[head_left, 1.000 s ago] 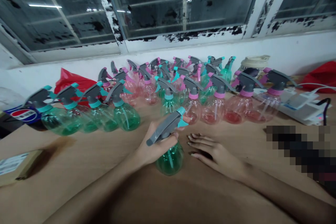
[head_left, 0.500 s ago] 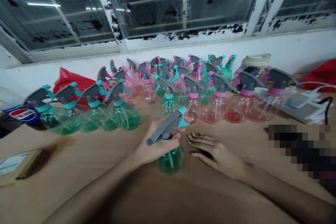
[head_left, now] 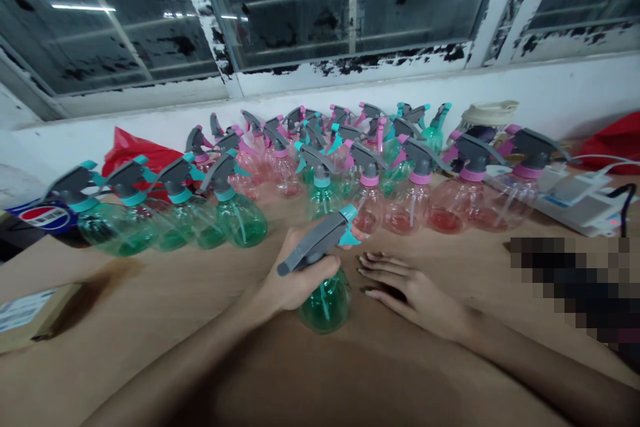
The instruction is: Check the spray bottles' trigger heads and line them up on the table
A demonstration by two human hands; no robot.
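Observation:
My left hand (head_left: 305, 273) is wrapped round the neck of a green spray bottle (head_left: 326, 310), just under its grey and turquoise trigger head. The bottle stands on the table, and a thin tube shows inside it. To its right, my right hand (head_left: 407, 283) rests palm down on the wood with its fingers stretched out, apart from the bottle. Beyond my hands stand pink spray bottles (head_left: 445, 213) on the right and a row of green spray bottles (head_left: 243, 220) on the left, all with grey trigger heads.
More spray bottles crowd against the wall under the windows. A red bag (head_left: 140, 153) lies behind the left row, beside a bottle with a Pepsi label (head_left: 45, 217). A small carton (head_left: 40, 313) is at left; a white power strip (head_left: 575, 203) and a woven container (head_left: 487, 117) are at right.
My left hand's fingers have shifted slightly round the neck of the green spray bottle. The bottle and my right hand stay in place.

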